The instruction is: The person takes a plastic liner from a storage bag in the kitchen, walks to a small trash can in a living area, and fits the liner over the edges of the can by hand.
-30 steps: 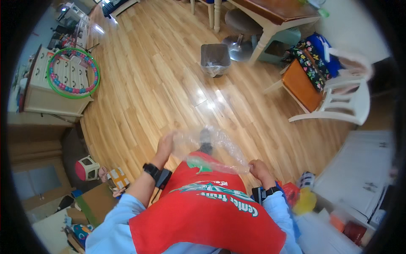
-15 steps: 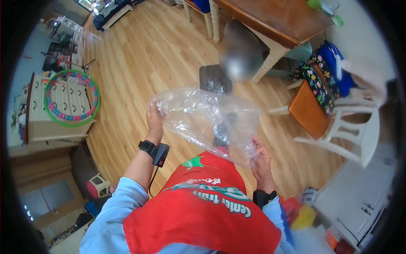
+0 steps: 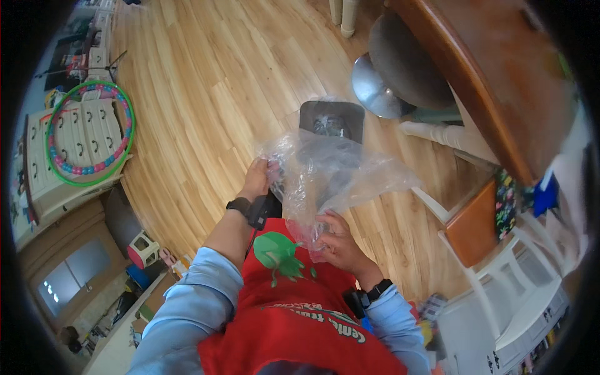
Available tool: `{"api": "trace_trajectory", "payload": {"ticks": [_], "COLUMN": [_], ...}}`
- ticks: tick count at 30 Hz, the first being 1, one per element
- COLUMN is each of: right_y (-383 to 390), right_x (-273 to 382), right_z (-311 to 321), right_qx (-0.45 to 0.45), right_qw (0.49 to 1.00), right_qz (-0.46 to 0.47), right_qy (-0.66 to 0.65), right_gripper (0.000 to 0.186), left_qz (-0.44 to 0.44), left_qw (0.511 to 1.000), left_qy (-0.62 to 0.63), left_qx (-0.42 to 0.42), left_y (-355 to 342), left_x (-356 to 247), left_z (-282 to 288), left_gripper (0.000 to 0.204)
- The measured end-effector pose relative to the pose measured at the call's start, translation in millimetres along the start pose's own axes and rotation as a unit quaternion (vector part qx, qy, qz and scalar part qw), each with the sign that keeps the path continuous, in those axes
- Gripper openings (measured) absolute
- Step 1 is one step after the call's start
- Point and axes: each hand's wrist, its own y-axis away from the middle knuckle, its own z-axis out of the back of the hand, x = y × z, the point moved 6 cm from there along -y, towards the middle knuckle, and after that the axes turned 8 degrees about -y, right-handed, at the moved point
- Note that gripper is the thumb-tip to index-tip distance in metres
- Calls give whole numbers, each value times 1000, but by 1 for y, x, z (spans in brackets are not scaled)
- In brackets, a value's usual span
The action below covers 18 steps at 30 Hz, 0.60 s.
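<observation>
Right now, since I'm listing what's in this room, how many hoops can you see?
2, both in front of the dresser at the left: the green hoop, and the beaded hoop inside its ring. Any others may be hidden.

Left grip, right grip closer together; clear plastic more bunched; bin nearer

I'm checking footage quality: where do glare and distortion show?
Head view: small glints on the clear plastic between the left hand and right hand; head view: bright reflection on the metal stool base; head view: bowed edge on the wooden table, black picture corners.
</observation>
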Motion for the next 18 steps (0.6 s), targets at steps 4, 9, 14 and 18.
{"api": "trace_trajectory", "payload": {"ticks": [4,9,14,18], "right_y": [-51,-95,-115,-112], "right_x": [-46,-82,-76,-82], "right_z": [-9,-14,23,109], "right_qx": [3,1,-99,-400], "right_qw": [998,998,972,882], "right_qz": [-15,-61,-176,-133], "right_qy": [62,16,-122,210], "right_gripper": [17,21,30,57], "left_qz": [-23,-12,53,84], "left_qw": [993,992,996,995], "left_qy": [98,127,60,55], "left_qx": [54,7,-30,3], "left_y": [-58,-108,-125,-140], "left_x": [-8,-15,-19,-8], "left_z": [-13,16,67,97], "left_gripper": [24,28,30,34]}}
